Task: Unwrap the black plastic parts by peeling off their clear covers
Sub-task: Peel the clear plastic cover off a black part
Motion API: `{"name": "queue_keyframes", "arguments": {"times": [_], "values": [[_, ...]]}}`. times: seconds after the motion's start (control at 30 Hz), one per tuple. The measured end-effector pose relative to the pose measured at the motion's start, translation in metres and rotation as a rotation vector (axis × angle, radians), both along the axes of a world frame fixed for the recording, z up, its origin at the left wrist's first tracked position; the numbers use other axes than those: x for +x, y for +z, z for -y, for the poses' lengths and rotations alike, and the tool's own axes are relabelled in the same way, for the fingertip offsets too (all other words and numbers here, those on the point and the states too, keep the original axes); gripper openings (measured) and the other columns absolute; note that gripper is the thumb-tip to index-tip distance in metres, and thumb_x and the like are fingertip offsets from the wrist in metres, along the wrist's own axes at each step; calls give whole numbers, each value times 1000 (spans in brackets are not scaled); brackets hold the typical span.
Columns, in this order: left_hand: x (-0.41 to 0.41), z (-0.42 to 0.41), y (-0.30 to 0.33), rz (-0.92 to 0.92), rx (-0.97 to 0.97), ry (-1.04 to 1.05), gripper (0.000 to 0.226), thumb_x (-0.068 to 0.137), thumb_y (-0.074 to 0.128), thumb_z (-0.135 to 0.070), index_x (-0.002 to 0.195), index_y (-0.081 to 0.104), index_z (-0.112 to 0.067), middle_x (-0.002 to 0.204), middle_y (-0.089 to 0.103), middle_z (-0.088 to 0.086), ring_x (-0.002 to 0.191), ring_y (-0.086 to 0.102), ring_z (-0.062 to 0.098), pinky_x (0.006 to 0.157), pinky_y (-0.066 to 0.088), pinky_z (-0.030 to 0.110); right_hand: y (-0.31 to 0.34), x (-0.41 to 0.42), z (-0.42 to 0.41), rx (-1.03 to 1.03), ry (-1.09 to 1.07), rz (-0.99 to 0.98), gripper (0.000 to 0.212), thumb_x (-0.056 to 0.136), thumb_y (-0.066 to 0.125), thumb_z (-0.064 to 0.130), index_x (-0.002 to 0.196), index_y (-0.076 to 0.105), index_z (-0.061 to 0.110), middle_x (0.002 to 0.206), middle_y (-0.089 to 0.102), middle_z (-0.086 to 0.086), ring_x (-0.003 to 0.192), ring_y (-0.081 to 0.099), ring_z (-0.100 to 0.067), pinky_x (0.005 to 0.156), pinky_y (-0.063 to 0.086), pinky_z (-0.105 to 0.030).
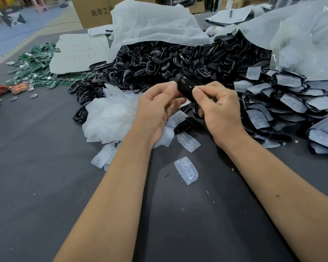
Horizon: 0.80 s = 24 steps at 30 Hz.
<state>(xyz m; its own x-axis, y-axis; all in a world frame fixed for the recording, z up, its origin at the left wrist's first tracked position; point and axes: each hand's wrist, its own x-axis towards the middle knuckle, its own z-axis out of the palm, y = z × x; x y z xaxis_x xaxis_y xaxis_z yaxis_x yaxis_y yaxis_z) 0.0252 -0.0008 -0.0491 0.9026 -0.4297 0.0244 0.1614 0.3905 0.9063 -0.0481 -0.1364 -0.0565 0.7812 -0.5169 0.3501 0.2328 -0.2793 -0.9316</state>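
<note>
A single black plastic part (185, 87) is held up between both hands over the dark table. My left hand (157, 110) grips its left end with thumb and curled fingers. My right hand (219, 112) pinches its right end between thumb and forefinger. No clear cover shows on the held part. Loose clear covers (186, 170) lie on the table below my hands. To the right sits a heap of black parts still in clear covers (292, 103).
A large pile of bare black parts (169, 59) spills from a white bag (153, 25) behind my hands. Crumpled clear plastic (110, 114) lies left of centre. Green circuit boards (34, 69) and a cardboard sheet (78, 52) are at far left. The table is dark grey (45, 167).
</note>
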Motion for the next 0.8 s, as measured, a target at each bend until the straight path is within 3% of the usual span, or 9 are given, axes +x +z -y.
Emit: {"name": "queue_keyframes", "arguments": {"times": [0.07,0.17,0.3,0.47,0.67,0.8], "values": [[-3,2,-3,65,28,-9,9,99,67,-6,105,73,-4,92,78,11,79,74,17,71,57,21,1,0,3,247,104,-4,15,99,68,12,93,81,13,79,63,-6,62,53,-16,55,43,-29],[-3,2,-4,89,51,1,8,97,69,-5,103,74,-5,91,79,10,82,75,16,72,57,23,2,0,7,392,215,-32,20,98,67,11,87,83,15,82,64,-13,65,54,-15,56,44,-28],[-2,3,-3,70,66,3,10,98,66,-3,104,74,-1,92,79,10,83,74,16,72,59,23,2,0,8,413,273,-41,32,100,61,3,85,84,19,83,71,-7,68,60,-11,63,50,-27],[-3,4,-1,52,99,-8,11,99,65,-3,97,76,-3,86,78,8,77,72,13,70,57,21,1,-2,13,431,308,-41,27,98,61,-6,110,76,12,103,79,-8,95,75,-20,83,60,-30],[-2,4,0,41,123,-46,14,101,63,-6,97,76,-4,84,77,6,75,70,11,67,56,19,0,-3,19,537,345,-25,27,92,68,-8,113,74,9,81,76,0,78,72,-13,73,57,-24],[-2,4,0,77,171,-84,18,104,61,-10,96,77,-6,84,76,7,72,69,12,64,55,21,0,-3,22,580,374,-8,32,90,68,-10,116,73,8,81,76,-3,74,70,-14,68,54,-22]]}}
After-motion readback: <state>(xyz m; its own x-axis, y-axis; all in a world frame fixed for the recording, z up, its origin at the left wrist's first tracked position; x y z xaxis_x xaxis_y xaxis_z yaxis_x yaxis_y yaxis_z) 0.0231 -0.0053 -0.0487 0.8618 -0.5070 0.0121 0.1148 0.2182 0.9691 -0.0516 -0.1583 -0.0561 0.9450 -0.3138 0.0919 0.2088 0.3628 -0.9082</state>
